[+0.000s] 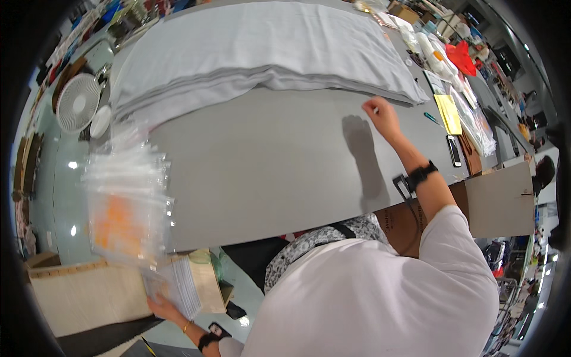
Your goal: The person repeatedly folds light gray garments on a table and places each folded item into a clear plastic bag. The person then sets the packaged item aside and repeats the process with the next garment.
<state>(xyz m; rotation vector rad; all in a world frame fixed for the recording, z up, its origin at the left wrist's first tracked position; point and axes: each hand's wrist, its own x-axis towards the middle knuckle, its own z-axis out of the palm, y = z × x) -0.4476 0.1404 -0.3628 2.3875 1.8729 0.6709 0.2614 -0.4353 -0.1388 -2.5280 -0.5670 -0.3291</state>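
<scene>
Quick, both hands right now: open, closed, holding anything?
Left hand: at the stack of plastic packs; grip can't be told.
Right hand: loosely closed, nothing visible in it, over the grey table.

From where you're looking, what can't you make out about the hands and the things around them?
All in the head view:
Left hand: its exact grip beside the pale stack, lost to blur.
Right hand: whether it holds anything; its curled fingers hide the palm.
Clear bags: the orange pattern's details, blurred.
Grey cloth: the lower layers, hidden by the top one.
</scene>
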